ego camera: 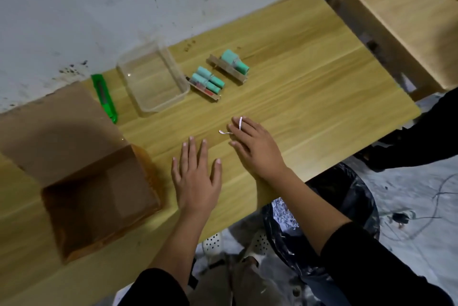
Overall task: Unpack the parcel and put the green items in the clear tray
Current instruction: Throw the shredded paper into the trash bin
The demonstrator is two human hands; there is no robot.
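Note:
An open brown cardboard parcel (99, 196) stands at the left of the wooden table (309, 87); its inside looks dark and bare. The clear tray (152, 76) sits near the wall with nothing in it. Right of it lie two groups of teal-green cylinders, the near group (208, 80) and the far group (234, 61), each resting on a cardboard strip. My left hand (195, 176) lies flat on the table, fingers spread. My right hand (255, 144) lies flat beside it, with a thin white paper strip (240, 123) stuck on one finger and another strip (224, 132) at its fingertips.
A green utility knife (104, 97) lies between the parcel flap and the tray. A second wooden table (401, 18) stands at the right. Below the table edge is a black-lined bin (322, 219) with shredded paper. Another person in dark clothing (421, 132) stands at the right.

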